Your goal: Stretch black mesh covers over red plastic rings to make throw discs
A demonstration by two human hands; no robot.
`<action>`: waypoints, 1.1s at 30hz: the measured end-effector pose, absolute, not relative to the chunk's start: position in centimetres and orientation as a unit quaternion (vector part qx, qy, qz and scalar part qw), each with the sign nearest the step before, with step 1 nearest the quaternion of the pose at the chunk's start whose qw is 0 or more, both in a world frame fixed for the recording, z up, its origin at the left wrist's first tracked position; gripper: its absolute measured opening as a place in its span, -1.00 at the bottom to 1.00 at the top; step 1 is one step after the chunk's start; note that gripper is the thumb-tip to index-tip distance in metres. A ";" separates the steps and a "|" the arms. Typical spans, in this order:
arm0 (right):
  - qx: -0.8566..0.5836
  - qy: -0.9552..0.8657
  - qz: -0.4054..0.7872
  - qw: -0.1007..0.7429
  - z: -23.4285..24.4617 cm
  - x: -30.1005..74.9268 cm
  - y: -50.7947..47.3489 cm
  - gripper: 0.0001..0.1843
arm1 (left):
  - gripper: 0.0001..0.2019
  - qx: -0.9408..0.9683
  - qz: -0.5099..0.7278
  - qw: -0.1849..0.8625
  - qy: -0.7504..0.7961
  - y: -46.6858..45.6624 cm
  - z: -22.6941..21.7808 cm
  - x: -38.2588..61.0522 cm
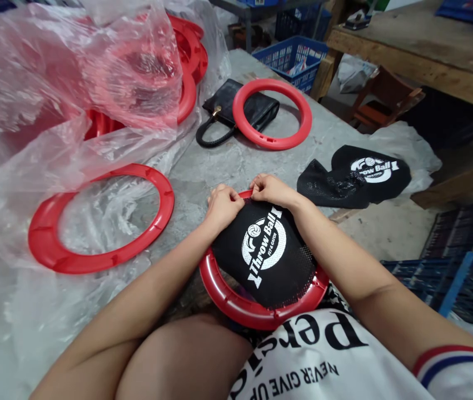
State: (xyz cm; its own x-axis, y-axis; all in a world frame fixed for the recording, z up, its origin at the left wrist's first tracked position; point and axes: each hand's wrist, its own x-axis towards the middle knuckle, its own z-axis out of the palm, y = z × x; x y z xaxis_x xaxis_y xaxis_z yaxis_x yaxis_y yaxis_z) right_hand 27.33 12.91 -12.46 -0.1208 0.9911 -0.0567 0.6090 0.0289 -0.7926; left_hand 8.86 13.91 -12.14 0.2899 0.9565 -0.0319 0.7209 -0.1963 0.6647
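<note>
Across a red plastic ring (pixel 236 309) in front of my body lies a black mesh net (pixel 294 261) printed "Throw Ball" in white. My left hand (pixel 223 206) pinches the net's far edge at the ring's rim. Close to its right, my right hand (pixel 273 189) is also closed on that edge, fingertips at the rim. The net meets the ring along the near right side, while a gap shows at the lower left. My fingers hide how the far edge sits on the rim.
Clear plastic sheeting (pixel 15 183) covers several red rings at the left. One red ring (pixel 165 194) lies on it; another ring (pixel 244 119) rests against a black handbag (pixel 236 94). More black mesh (pixel 336 183) lies right. Beyond stand a blue crate (pixel 290 53) and a wooden table (pixel 407 50).
</note>
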 end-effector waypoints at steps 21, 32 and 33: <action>-0.575 -0.672 0.371 0.283 -12.0 27.3 12.7 -0.88 | -0.88 0.769 0.184 0.298 0.534 14.3 -12.4 8.4; -0.579 -0.676 0.369 0.267 -12.1 27.3 12.7 -0.89 | -0.88 0.767 0.186 0.297 0.537 14.1 -12.2 8.4; -0.579 -0.677 0.370 0.267 -12.1 27.4 12.8 -0.90 | -0.87 0.767 0.188 0.298 0.536 14.1 -12.2 8.4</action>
